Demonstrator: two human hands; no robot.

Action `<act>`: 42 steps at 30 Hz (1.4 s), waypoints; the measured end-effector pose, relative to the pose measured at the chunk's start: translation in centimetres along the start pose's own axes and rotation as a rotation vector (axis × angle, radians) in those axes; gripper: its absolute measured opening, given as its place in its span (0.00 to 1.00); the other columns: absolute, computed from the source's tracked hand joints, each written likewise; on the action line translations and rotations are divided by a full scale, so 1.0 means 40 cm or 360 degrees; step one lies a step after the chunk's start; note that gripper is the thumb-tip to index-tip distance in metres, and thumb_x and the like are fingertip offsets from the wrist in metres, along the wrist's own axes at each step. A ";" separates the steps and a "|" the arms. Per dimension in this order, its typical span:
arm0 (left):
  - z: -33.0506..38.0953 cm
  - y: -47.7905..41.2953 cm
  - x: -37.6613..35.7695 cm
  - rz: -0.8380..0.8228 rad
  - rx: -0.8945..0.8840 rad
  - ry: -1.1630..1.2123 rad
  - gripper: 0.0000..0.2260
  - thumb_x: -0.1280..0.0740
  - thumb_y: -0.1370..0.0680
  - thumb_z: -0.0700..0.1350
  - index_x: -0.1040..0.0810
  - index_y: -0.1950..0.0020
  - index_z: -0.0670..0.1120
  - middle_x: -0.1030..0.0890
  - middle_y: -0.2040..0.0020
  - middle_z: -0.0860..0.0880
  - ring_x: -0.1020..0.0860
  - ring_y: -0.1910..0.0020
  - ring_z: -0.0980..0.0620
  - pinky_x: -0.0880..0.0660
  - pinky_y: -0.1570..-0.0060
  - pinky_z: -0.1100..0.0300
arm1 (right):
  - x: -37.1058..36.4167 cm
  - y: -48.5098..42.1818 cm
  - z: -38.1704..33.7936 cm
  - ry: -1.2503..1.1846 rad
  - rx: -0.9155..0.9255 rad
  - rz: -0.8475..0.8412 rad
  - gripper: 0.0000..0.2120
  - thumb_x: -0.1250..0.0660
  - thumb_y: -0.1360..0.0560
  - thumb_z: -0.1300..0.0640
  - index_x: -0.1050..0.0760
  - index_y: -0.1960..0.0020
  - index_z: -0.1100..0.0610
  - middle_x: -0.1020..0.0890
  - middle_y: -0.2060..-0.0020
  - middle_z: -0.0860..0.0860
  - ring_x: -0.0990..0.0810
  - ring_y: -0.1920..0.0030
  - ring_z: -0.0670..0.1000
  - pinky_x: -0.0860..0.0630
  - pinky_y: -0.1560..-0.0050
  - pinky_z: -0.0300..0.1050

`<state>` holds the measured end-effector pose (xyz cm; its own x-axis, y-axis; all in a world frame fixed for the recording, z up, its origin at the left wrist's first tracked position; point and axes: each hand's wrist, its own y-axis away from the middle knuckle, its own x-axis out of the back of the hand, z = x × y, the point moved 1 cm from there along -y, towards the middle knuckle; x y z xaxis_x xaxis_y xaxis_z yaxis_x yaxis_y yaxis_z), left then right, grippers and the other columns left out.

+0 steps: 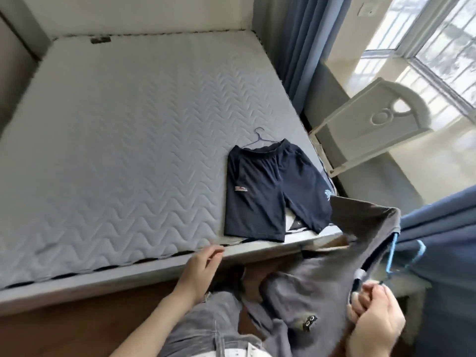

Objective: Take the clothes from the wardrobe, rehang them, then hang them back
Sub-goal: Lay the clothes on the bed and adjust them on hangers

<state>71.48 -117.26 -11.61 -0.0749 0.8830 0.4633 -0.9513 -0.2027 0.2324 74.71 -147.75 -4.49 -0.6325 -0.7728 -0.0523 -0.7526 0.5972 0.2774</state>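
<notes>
Navy shorts (270, 191) lie flat near the bed's right front corner, on a thin purple hanger (260, 140) whose hook sticks out above the waistband. A grey T-shirt (334, 274) hangs on a blue hanger (394, 253) at the lower right. My right hand (373, 313) is closed on the shirt's collar and the hanger. My left hand (203, 266) hovers over the bed's front edge, fingers apart, holding nothing.
The grey quilted mattress (123, 150) fills the left and middle. Blue curtains (304, 47) hang at the right, beside a window (443, 47). A white carved board (371, 127) leans by the bed's right side. Wooden floor (77, 328) lies in front.
</notes>
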 end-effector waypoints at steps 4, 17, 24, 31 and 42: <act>-0.116 0.206 0.144 0.0219 0.0174 0.0054 0.10 0.38 0.19 0.44 0.23 0.48 0.60 0.18 0.48 0.59 0.23 0.45 0.68 0.29 0.49 0.76 | -0.012 0.103 0.035 0.0070 -0.0132 -0.0119 0.16 0.47 0.20 0.59 0.31 0.65 0.55 0.34 0.84 0.43 0.37 0.84 0.38 0.40 0.82 0.29; -0.484 0.381 0.638 0.0625 0.0500 0.0130 0.10 0.40 0.18 0.43 0.20 0.45 0.48 0.16 0.50 0.53 0.20 0.47 0.56 0.31 0.53 0.81 | -0.367 0.484 0.207 0.0114 -0.0090 -0.0326 0.13 0.45 0.22 0.61 0.31 0.65 0.55 0.37 0.76 0.45 0.39 0.79 0.42 0.44 0.78 0.33; -0.620 0.145 0.950 0.0396 0.0357 -0.0172 0.09 0.39 0.19 0.42 0.21 0.44 0.48 0.18 0.48 0.51 0.22 0.47 0.52 0.29 0.51 0.71 | -0.731 0.643 0.271 -0.0002 -0.0031 -0.0214 0.13 0.47 0.21 0.63 0.32 0.63 0.56 0.36 0.77 0.44 0.39 0.78 0.43 0.44 0.79 0.36; -0.781 -0.236 1.071 0.0433 0.0303 -0.0277 0.11 0.39 0.19 0.40 0.21 0.40 0.42 0.21 0.46 0.50 0.23 0.47 0.48 0.31 0.49 0.62 | -1.153 0.607 0.417 -0.0102 -0.0095 -0.0138 0.14 0.48 0.21 0.64 0.32 0.64 0.56 0.36 0.77 0.45 0.40 0.77 0.44 0.44 0.76 0.36; -1.296 -0.986 0.993 0.0497 0.0090 -0.0970 0.25 0.45 0.24 0.50 0.25 0.32 0.39 0.24 0.33 0.37 0.27 0.34 0.37 0.33 0.35 0.43 | -1.768 0.365 0.866 -0.0248 -0.0225 -0.0334 0.11 0.48 0.22 0.66 0.34 0.61 0.59 0.37 0.76 0.48 0.40 0.77 0.46 0.41 0.78 0.37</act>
<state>90.50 -52.25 -46.70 -0.1455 0.3870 0.9105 -0.8942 -0.4453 0.0464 102.13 -76.94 -29.97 -0.4945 -0.8274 -0.2661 -0.8438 0.3836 0.3754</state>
